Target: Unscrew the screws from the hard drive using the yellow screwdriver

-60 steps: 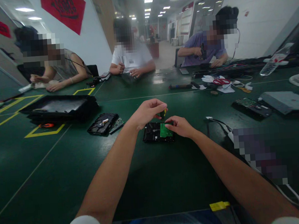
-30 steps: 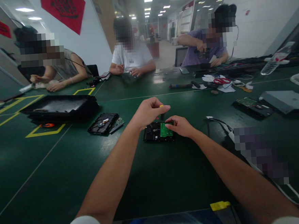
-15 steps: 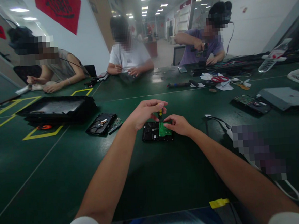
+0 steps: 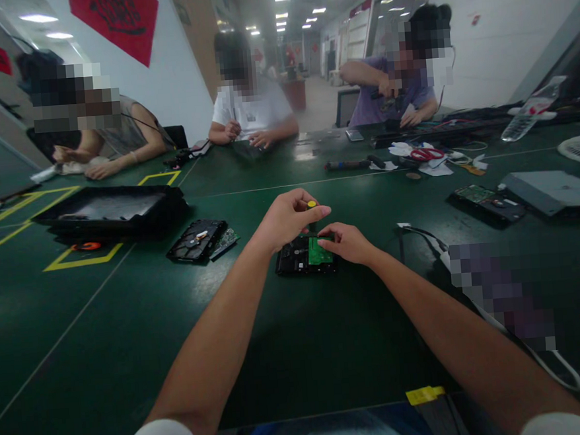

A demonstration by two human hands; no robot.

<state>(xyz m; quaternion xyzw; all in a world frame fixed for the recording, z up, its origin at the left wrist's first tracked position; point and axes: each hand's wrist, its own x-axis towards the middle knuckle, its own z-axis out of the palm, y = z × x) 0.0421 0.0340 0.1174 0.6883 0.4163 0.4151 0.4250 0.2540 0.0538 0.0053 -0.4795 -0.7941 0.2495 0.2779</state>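
A black hard drive (image 4: 289,262) with a green circuit board (image 4: 319,254) on its right half lies flat on the table before me. My left hand (image 4: 292,216) is closed on a small screwdriver (image 4: 312,205), whose yellow handle end shows between thumb and fingers. The screwdriver stands about upright over the drive's far edge, and its tip is hidden. From the right, my right hand (image 4: 347,241) grips the drive's far right side, thumb over the green board and index finger at the far edge, close to the screwdriver.
Another hard drive (image 4: 198,241) and a loose circuit board (image 4: 225,243) lie to the left, before stacked black trays (image 4: 110,207). At right are a further drive (image 4: 487,202), a grey box (image 4: 556,192) and a white cable (image 4: 480,307). Three people sit across the table.
My left hand has turned around the screwdriver; its thumb now points right and the yellow handle end shows higher. My right hand and the hard drive have stayed in place.
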